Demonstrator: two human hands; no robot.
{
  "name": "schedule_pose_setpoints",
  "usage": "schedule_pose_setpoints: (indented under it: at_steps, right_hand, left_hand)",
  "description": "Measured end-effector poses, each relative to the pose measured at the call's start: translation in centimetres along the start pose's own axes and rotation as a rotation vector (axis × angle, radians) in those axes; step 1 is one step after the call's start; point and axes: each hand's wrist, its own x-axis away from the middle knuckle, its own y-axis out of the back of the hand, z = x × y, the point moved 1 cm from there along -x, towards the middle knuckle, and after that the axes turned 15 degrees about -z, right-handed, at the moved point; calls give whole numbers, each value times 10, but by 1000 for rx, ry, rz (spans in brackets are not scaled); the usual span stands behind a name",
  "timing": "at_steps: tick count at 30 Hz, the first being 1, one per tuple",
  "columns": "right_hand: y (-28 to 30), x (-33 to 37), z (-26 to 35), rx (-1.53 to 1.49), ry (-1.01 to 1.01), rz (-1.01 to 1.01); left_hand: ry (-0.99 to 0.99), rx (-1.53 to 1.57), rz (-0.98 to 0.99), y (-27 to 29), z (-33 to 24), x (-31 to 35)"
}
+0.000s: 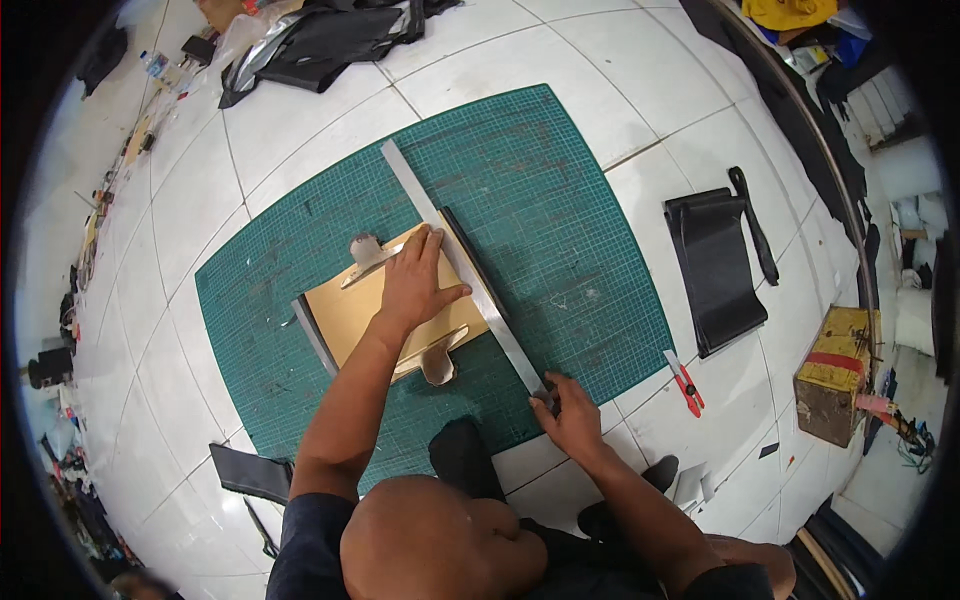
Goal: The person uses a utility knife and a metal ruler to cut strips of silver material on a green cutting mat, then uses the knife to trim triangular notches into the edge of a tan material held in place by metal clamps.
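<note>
My left hand (412, 285) lies spread on the tan rectangular board (340, 310), thumb out at the edge of the long, flat silver metal ruler (488, 303). My right hand (575, 418) pinches the ruler's near end. The ruler slants across the board's right end (both on the green gridded cutting mat (590, 300)).

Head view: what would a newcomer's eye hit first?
The big green cutting mat on the white tiles, mid-picture. Across it slants a long metal ruler, along the right side of a tan board, its near end in the right hand. Then the bright red cutter on the floor, off the mat's right edge.
</note>
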Motion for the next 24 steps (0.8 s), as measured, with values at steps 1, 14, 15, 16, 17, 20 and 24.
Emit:
schedule_pose_setpoints:
  at_steps: [1, 14, 15, 16, 17, 20, 24]
  right_hand:
    - [1, -4, 3, -20, -42, 18]
    - [-33, -24, 19, -24, 137, -120]
    - [-33, -24, 18, -19, 163, -130]
    - [-34, -24, 17, -15, 188, -141]
    - [-34, -23, 17, -13, 183, -140]
    - [-34, -24, 16, -63, 176, -131]
    - [-35, -24, 14, -21, 258, -184]
  left_hand:
    - [12, -2, -4, -1, 1, 0]
    - [-21, 41, -48, -4, 8, 4]
    - [-27, 30, -58, -4, 9, 4]
    - [-34, 18, -67, -4, 9, 4]
    - [-35, 21, -63, -4, 10, 5]
    - [-24, 4, -48, -4, 9, 6]
    - [-34, -6, -55, -6, 7, 4]
